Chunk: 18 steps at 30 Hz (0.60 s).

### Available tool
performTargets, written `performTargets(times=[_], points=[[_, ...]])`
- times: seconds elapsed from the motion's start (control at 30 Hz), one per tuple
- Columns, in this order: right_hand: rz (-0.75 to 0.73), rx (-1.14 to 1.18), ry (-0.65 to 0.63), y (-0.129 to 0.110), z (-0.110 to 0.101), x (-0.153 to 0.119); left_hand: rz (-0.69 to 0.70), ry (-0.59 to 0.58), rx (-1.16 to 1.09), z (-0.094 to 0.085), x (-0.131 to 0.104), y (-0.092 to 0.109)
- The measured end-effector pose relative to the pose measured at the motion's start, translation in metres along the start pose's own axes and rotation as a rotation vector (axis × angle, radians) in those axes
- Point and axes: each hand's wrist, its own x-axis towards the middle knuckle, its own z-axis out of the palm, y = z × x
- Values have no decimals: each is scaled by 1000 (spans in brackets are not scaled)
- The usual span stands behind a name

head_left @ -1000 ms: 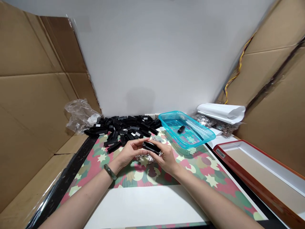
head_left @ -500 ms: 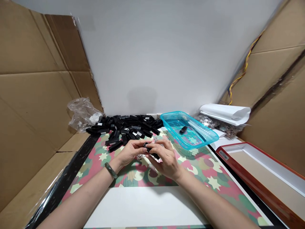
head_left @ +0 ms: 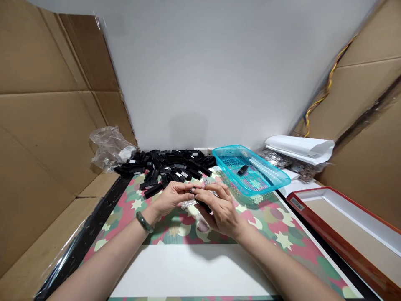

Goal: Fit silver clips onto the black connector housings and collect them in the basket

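In the head view a small black piece (head_left: 203, 205) is held between both hands over the middle of the patterned mat. My left hand (head_left: 172, 198), with a green bangle on its wrist, pinches its upper left end. My right hand (head_left: 218, 205) wraps over it from the right, and its fingers hide most of it. Small shiny clear bits (head_left: 187, 204) lie on the mat just behind and beneath the hands. A large pile of black pieces (head_left: 171, 165) is heaped beyond my left hand. One more black piece (head_left: 243, 169) lies inside the blue basket (head_left: 272, 184).
Crumpled clear plastic (head_left: 109, 146) is at the back left. Bags of small parts (head_left: 302, 170) lie under white sheets (head_left: 300, 147) at the back right. A red-edged open box (head_left: 338, 246) stands at the right. Cardboard walls flank both sides.
My right hand's fingers have closed further over the black piece, covering more of it. The whole view has shifted slightly.
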Motion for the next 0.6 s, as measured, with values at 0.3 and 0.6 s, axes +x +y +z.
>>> performTargets(times=[0.3,0.6], points=[[-6,-36,19,-4,0,-2,6,-12,27,-2,0,1],[14,24,39,-4,1,-3,10,-26,21,0,-2,5]])
